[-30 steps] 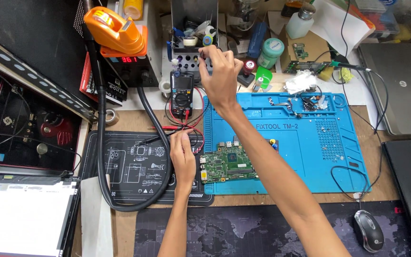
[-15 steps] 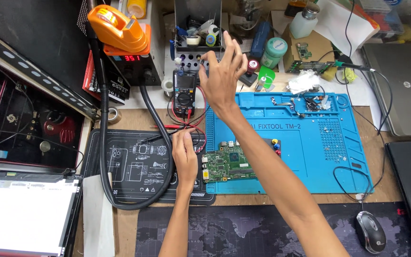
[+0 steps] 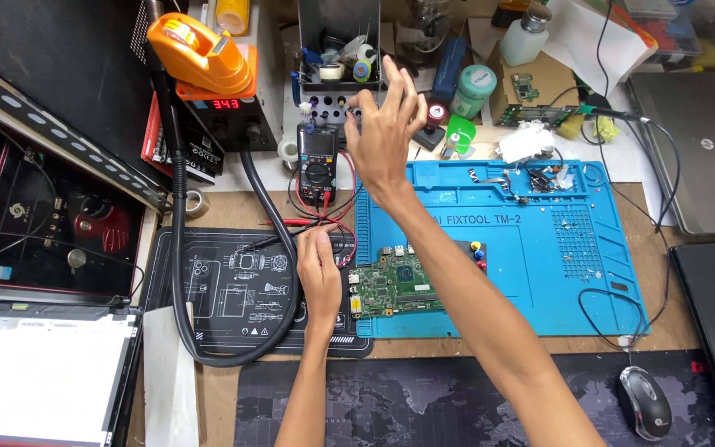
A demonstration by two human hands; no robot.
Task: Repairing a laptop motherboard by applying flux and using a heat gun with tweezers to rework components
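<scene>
My right hand (image 3: 381, 136) is raised with its fingers spread and holds nothing. It hovers in front of the grey tool rack (image 3: 337, 95), just right of the black multimeter (image 3: 318, 161). My left hand (image 3: 320, 271) lies on the black work mat (image 3: 233, 281), its fingertips at the red and black probe leads (image 3: 304, 222). Whether it grips a lead is hidden by the hand. A green circuit board (image 3: 395, 288) lies just right of it on the blue repair mat (image 3: 556, 265).
An orange hot-air station (image 3: 208, 74) with a thick black hose (image 3: 177, 273) stands at the back left. Bottles and jars crowd the back edge. A laptop (image 3: 697, 157) sits at right, a mouse (image 3: 645, 401) at front right, and an opened laptop shell (image 3: 43, 232) at left.
My right hand has drawn its fingers off the tool rack and spread them. My left hand has stayed in place.
</scene>
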